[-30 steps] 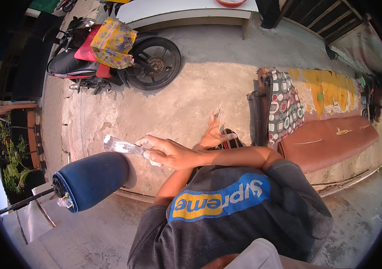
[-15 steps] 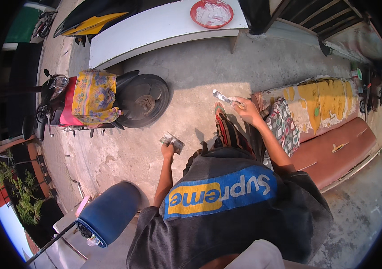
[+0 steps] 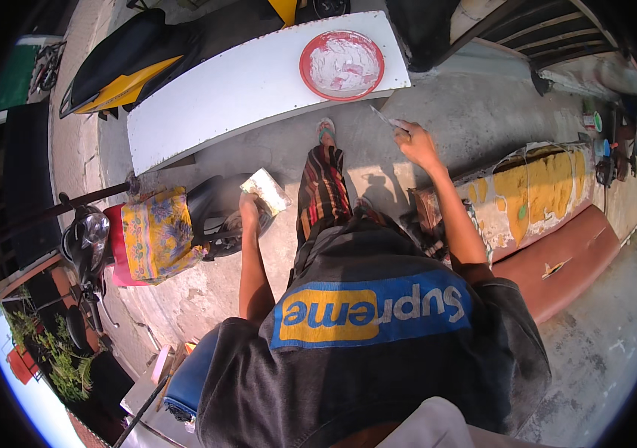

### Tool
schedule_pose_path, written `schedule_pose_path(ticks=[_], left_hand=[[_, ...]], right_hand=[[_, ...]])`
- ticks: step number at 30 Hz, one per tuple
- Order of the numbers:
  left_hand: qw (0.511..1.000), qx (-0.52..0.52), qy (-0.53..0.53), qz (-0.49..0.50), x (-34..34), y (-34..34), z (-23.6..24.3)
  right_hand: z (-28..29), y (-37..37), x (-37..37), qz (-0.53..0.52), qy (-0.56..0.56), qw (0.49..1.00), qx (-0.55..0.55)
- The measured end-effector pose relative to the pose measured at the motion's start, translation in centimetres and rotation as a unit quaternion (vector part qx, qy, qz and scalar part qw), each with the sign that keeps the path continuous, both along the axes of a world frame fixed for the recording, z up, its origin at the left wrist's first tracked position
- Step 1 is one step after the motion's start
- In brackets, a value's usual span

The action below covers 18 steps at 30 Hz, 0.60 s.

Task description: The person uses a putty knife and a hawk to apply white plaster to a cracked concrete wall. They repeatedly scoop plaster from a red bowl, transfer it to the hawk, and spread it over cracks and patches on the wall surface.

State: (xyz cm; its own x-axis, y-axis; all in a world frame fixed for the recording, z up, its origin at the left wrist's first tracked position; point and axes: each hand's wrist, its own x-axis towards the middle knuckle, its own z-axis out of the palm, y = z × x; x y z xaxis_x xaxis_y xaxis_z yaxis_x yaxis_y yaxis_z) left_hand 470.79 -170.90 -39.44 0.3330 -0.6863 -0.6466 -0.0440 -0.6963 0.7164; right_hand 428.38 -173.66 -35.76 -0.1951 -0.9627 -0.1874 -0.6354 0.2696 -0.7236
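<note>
Scraper (image 3: 385,118) in right hand (image 3: 417,145); left hand (image 3: 249,209) holds plate (image 3: 267,190).

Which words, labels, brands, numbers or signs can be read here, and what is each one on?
Dark shirt: large lettering on a blue-and-yellow band, legible but upside down in view; I won't copy printed wording.
Yellow motorbike panel: marks too small to read.
Flat pale tool in the left hand, thin-bladed tool in the right hand, red bowl: none that I can make out.
</note>
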Motion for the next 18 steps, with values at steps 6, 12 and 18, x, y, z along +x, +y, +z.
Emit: schedule_pose_path(ticks=[6,12,18], left_hand=[[0.991,0.065,-0.060,-0.100,1.0,-14.9,-14.4],[0.840,0.127,-0.209,-0.485,-7.4,-26.3,-11.7],[0.863,0.136,-0.085,-0.480,-10.4,-30.5,-13.2]], right_hand=[[-3.6,-11.7,-1.5,0.013,0.032,0.994,0.103],[-11.1,-20.1,-2.0,-0.039,0.072,0.989,0.125],[-14.4,-26.5,2.1,-0.028,0.129,0.978,0.159]])
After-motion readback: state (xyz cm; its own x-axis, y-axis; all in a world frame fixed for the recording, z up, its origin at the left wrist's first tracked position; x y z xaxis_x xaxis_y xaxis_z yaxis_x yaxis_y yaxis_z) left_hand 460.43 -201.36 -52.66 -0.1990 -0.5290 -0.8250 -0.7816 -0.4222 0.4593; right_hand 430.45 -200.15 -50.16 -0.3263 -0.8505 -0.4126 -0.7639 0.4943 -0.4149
